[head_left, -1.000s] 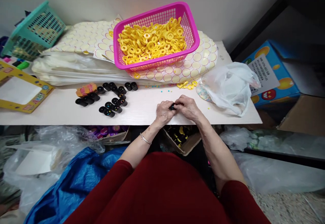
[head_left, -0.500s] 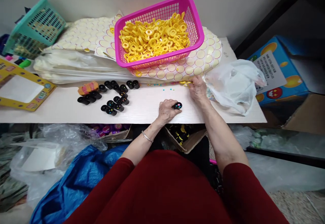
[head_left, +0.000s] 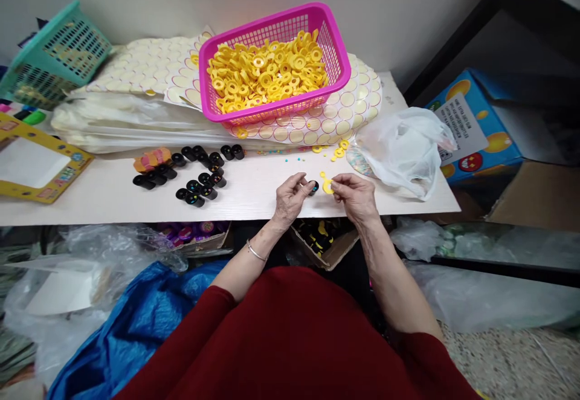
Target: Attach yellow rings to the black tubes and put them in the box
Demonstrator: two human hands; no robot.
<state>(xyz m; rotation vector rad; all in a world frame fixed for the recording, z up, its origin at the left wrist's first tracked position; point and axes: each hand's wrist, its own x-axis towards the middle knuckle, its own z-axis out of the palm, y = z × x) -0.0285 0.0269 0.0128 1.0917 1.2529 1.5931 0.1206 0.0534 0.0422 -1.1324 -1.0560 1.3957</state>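
Observation:
My left hand [head_left: 290,197] holds a small black cylinder [head_left: 313,188] over the table near its front edge, its open end tilted up with coloured bits showing. Pinched in the fingers of my right hand [head_left: 356,197] is a yellow plastic ring [head_left: 327,185] with a small tab, just to the right of the cylinder and apart from it. A few more yellow rings [head_left: 339,150] lie on the table beyond my right hand. To the left stand several black cylinders [head_left: 194,188], some with coloured beads inside. Loose blue beads [head_left: 292,160] are scattered beyond my left hand.
A pink basket [head_left: 274,113] full of yellow rings rests on circle-patterned sheets [head_left: 362,101] at the back. At right are a white plastic bag [head_left: 403,152] and a blue carton [head_left: 480,137]. Orange-and-pink pieces [head_left: 153,159], a yellow box [head_left: 49,185] and a green basket [head_left: 75,49] are on the left.
My right hand has come back from the yellow rings beside the plastic bag, bringing one ring close to the black cylinder. My left hand still grips the cylinder, with its thumb now over the rim.

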